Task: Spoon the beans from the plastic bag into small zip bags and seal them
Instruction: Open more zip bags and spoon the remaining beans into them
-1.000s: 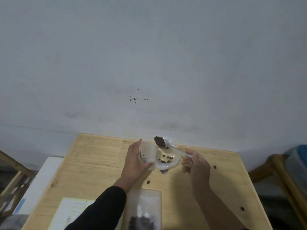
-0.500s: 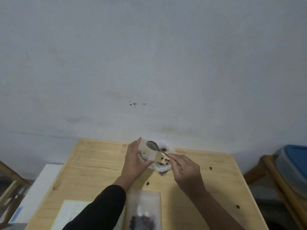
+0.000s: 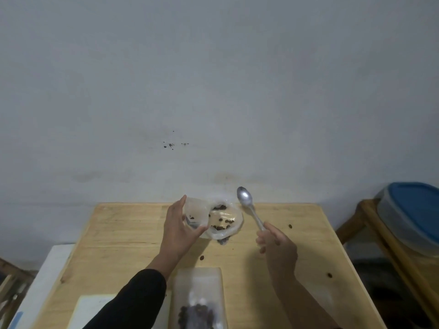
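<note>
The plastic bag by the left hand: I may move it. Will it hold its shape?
Probably not. The plastic bag looks thin and crumpled, so likely floppy. Few beans remain, so probably light; they may spill through its open mouth.

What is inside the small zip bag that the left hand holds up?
One or two dark beans show low in the small zip bag. The left hand covers its bottom corner, so more may be hidden there.
</note>
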